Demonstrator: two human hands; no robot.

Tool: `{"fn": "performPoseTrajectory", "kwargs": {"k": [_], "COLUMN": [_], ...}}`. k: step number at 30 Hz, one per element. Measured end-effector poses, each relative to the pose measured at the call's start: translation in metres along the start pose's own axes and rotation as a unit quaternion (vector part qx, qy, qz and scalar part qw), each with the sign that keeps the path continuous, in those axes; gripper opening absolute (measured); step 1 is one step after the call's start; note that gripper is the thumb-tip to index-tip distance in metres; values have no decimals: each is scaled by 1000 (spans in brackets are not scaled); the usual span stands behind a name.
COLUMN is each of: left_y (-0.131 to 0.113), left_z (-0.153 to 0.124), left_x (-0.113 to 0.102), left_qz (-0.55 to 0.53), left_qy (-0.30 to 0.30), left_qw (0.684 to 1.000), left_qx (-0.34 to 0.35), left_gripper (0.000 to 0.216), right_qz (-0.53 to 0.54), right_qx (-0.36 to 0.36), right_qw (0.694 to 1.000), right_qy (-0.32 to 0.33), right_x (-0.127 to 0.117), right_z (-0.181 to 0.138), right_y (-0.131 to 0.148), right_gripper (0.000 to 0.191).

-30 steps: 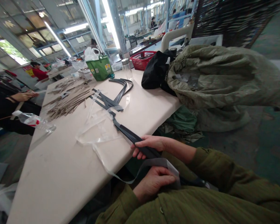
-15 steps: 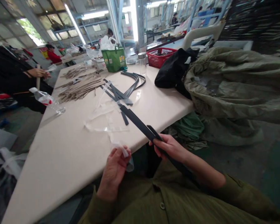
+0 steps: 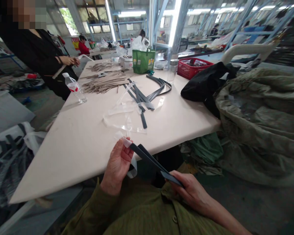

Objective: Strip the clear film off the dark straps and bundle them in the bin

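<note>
In my right hand [image 3: 186,184] is a bundle of dark blue-grey flat straps [image 3: 149,158], slanting up and left. My left hand [image 3: 119,160] pinches a clear plastic sleeve [image 3: 126,141] between thumb and fingers. The far end of the straps touches the sleeve at my left fingertips; whether it is inside I cannot tell. Part of the plastic hangs below the left hand, off the table edge. On the table beyond lie more dark straps [image 3: 143,120], some crossing and some curved, with clear plastic strips [image 3: 112,112] beside and over them.
The pale table [image 3: 63,156] carries a pile of brown strips [image 3: 105,83], a plastic bottle [image 3: 74,88], a green bag [image 3: 143,61], a clear flask [image 3: 171,70], a red basket [image 3: 193,67] and a black bag [image 3: 203,85]. Large sacks [image 3: 254,130] stand right. A person in black [image 3: 44,49] works at left.
My right hand has drawn the straps down toward me, and their far end has come to the sleeve in my left hand. The view has turned left.
</note>
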State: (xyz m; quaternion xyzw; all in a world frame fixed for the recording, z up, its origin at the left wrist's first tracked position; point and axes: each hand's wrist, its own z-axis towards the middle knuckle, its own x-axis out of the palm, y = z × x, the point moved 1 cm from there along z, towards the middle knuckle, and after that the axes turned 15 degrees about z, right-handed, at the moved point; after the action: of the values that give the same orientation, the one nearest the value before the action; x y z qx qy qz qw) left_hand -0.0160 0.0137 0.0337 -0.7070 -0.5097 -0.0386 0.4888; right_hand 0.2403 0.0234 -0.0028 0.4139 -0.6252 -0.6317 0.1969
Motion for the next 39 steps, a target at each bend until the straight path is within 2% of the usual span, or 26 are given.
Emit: {"fn": "performPoseTrajectory", "kwargs": {"k": [3, 10, 14, 15, 19, 25, 29, 33, 36, 39], "left_y": [1, 3, 10, 12, 19, 23, 40, 43, 20, -1], "left_z": [-2, 1, 3, 3, 5, 8, -2, -10, -7, -5], "left_x": [-1, -7, -11, -12, -20, -35, -40, -40, -47, -57], "left_qz": [-8, -10, -6, 0, 40, 114, 205, 241, 176, 118], "left_qy": [-2, 1, 30, 41, 64, 47, 86, 137, 89, 22], "left_qw": [1000, 1000, 999, 999, 996, 988, 972, 960, 976, 986], "left_qx": [-1, 11, 12, 12, 38, 95, 79, 50, 92, 118], "left_gripper": [25, 10, 2, 7, 26, 22, 22, 19, 23, 28], "right_qz": [4, 29, 36, 37, 29, -8, -17, 82, 154, 126], "right_qx": [2, 17, 31, 37, 49, 41, 26, 42, 49, 38], "right_qw": [1000, 999, 999, 999, 998, 999, 999, 995, 984, 989], "right_qy": [-1, -2, -7, -5, -2, -11, -9, 25, 74, 59], "right_x": [3, 7, 8, 8, 9, 12, 20, 21, 11, 1], "right_z": [3, 6, 8, 9, 12, 25, 47, 59, 48, 36], "right_y": [-4, -3, -1, -1, 1, 7, 17, 25, 22, 12], "right_gripper": [18, 21, 29, 30, 29, 26, 22, 31, 36, 37]}}
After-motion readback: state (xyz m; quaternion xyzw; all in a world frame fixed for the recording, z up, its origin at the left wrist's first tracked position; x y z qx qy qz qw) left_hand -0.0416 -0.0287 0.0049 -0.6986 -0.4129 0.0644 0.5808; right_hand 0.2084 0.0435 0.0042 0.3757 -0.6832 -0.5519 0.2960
